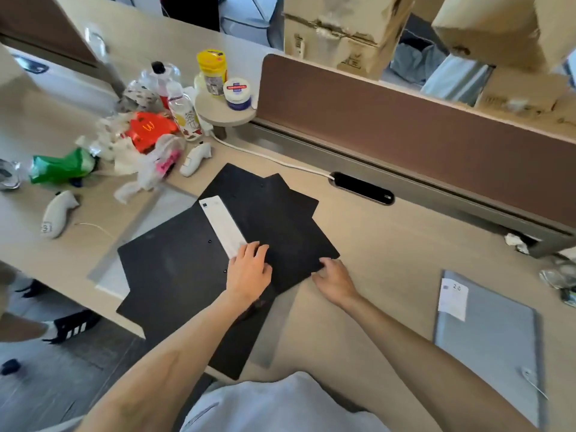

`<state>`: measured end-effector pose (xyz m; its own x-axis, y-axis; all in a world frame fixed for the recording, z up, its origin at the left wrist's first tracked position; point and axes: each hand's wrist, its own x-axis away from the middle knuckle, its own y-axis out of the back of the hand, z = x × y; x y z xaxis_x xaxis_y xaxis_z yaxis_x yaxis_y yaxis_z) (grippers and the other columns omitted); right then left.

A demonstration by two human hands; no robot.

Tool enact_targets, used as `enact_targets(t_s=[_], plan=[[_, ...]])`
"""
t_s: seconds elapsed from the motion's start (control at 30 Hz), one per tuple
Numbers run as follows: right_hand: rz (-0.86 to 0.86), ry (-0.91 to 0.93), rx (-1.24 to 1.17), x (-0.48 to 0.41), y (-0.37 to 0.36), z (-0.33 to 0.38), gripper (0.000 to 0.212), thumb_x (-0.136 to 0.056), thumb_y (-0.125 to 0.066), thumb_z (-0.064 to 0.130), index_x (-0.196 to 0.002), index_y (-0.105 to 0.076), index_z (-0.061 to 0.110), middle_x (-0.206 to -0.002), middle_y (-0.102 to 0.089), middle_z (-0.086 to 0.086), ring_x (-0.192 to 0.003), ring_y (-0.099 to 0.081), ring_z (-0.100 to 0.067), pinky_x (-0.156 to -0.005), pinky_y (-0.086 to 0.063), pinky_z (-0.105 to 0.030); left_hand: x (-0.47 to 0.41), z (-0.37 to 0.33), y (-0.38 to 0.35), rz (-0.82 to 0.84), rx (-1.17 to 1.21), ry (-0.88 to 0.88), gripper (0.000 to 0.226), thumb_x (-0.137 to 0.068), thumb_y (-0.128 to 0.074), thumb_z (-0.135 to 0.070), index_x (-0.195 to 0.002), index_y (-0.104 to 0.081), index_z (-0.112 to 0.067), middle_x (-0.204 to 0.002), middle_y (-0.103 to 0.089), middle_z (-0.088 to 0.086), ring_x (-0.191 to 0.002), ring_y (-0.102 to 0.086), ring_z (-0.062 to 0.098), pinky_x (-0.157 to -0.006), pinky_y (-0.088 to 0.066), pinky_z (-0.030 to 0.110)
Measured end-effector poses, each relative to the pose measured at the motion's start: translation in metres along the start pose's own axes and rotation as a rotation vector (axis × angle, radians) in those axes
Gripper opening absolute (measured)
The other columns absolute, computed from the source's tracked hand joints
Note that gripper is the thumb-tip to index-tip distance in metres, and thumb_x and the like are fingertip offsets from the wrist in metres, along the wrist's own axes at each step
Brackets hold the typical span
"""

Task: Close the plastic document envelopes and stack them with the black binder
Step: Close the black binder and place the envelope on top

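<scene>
A black binder (174, 269) lies open on the desk, with a white spine label (223, 226) down its middle. On its right half sit overlapping black sheets or envelopes (280, 219), fanned at angles. My left hand (249, 271) presses flat on the binder beside the label's lower end. My right hand (335, 277) touches the right corner of the top black sheet, fingers curled at its edge. A grey plastic document envelope (492, 341) with a white sticker and a string tie lies apart at the right. A second grey envelope (137, 241) shows from under the binder's left side.
Clutter fills the far left: bottles (182, 110), a red wrapper (149, 130), a green bag (62, 166), two white controllers (57, 213). A white cable (271, 157) runs to a desk grommet (361, 188). A brown divider (405, 126) stands behind. Someone's shoe (74, 325) is on the floor at left.
</scene>
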<state>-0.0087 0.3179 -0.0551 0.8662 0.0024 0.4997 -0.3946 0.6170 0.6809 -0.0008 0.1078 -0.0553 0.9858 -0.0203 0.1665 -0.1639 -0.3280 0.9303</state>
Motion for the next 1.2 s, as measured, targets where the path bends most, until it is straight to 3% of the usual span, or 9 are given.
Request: enact_targets(t_s=[0.13, 0.23, 0.47, 0.63, 0.73, 0.8, 0.97, 1.1, 1.2], plan=[[-0.12, -0.119, 0.071, -0.042, -0.003, 0.025, 0.068, -0.09, -0.054, 0.038, -0.146, -0.028, 0.01, -0.148, -0.032, -0.014, -0.138, -0.028, -0.031, -0.114, -0.028, -0.041, -0.005, 0.061, 0.008, 0.142, -0.043, 0.049, 0.05, -0.096, -0.039, -0.034, -0.144, -0.03, -0.023, -0.159, -0.016, 0.003, -0.148, -0.011, 0.026, -0.113, -0.026, 0.055], [-0.125, -0.241, 0.035, -0.068, -0.001, 0.038, 0.067, -0.086, -0.056, 0.043, -0.141, -0.033, 0.011, -0.145, -0.034, -0.015, -0.135, -0.028, -0.033, -0.111, -0.031, -0.046, 0.001, 0.092, 0.014, 0.253, -0.076, -0.033, 0.055, -0.099, -0.032, -0.038, -0.151, -0.014, -0.028, -0.162, 0.001, -0.004, -0.149, 0.005, 0.025, -0.115, -0.018, 0.057], [-0.037, -0.365, 0.006, -0.069, -0.007, 0.046, 0.061, -0.085, -0.056, 0.051, -0.131, -0.042, 0.014, -0.132, -0.046, -0.013, -0.126, -0.04, -0.032, -0.098, -0.039, -0.039, 0.006, 0.105, 0.018, 0.24, 0.057, -0.016, 0.056, -0.093, -0.048, -0.043, -0.144, -0.032, -0.025, -0.161, -0.01, -0.002, -0.149, -0.001, 0.025, -0.115, -0.017, 0.06], [-0.007, -0.387, 0.091, -0.053, -0.003, 0.021, 0.06, -0.082, -0.046, 0.06, -0.13, -0.053, 0.025, -0.133, -0.053, -0.009, -0.124, -0.043, -0.033, -0.102, -0.037, -0.038, 0.024, 0.097, 0.011, 0.26, 0.222, 0.128, 0.093, -0.085, -0.063, -0.046, -0.151, -0.003, -0.018, -0.16, 0.009, 0.007, -0.148, 0.006, 0.031, -0.119, -0.013, 0.053], [-0.02, -0.431, -0.218, -0.041, -0.005, 0.014, 0.069, -0.073, -0.052, 0.069, -0.12, -0.06, 0.019, -0.121, -0.06, -0.004, -0.111, -0.054, -0.029, -0.091, -0.044, -0.032, 0.031, 0.088, 0.011, 0.315, 0.312, 0.21, 0.105, -0.083, -0.067, -0.042, -0.151, 0.009, -0.018, -0.158, 0.023, 0.008, -0.145, 0.022, 0.032, -0.119, -0.007, 0.048], [0.015, -0.382, -0.499, -0.036, -0.001, 0.016, 0.06, -0.078, -0.062, 0.057, -0.114, -0.063, 0.009, -0.113, -0.065, -0.003, -0.103, -0.062, -0.025, -0.091, -0.05, -0.033, 0.033, 0.083, 0.011, 0.352, 0.301, 0.217, 0.105, -0.083, -0.066, -0.043, -0.15, 0.011, -0.018, -0.158, 0.023, 0.009, -0.144, 0.025, 0.032, -0.12, -0.005, 0.049], [0.283, -0.115, -0.593, -0.006, 0.013, 0.028, 0.025, -0.094, -0.053, 0.012, -0.118, -0.057, 0.014, -0.112, -0.067, -0.002, -0.104, -0.064, -0.022, -0.086, -0.054, -0.034, 0.037, 0.075, 0.013, 0.352, 0.276, 0.291, 0.1, -0.086, -0.061, -0.048, -0.152, 0.007, -0.015, -0.159, 0.017, 0.01, -0.146, 0.018, 0.03, -0.12, -0.002, 0.045], [0.284, 0.038, -0.664, 0.006, 0.023, 0.024, 0.034, -0.094, -0.05, 0.006, -0.124, -0.059, 0.02, -0.119, -0.068, 0.004, -0.109, -0.063, -0.016, -0.098, -0.049, -0.036, 0.052, 0.064, 0.022, 0.228, 0.296, 0.299, 0.094, -0.089, -0.058, -0.046, -0.152, 0.003, -0.011, -0.161, 0.009, 0.008, -0.148, 0.008, 0.028, -0.121, -0.005, 0.043], [0.232, 0.116, -0.701, 0.012, 0.03, 0.011, 0.033, -0.093, -0.053, 0.008, -0.12, -0.062, 0.024, -0.119, -0.069, 0.006, -0.115, -0.061, -0.016, -0.105, -0.044, -0.04, 0.063, 0.05, 0.038, 0.015, 0.354, 0.247, 0.094, -0.089, -0.059, -0.045, -0.152, 0.003, -0.013, -0.161, 0.006, 0.003, -0.148, 0.003, 0.024, -0.121, -0.007, 0.044]])
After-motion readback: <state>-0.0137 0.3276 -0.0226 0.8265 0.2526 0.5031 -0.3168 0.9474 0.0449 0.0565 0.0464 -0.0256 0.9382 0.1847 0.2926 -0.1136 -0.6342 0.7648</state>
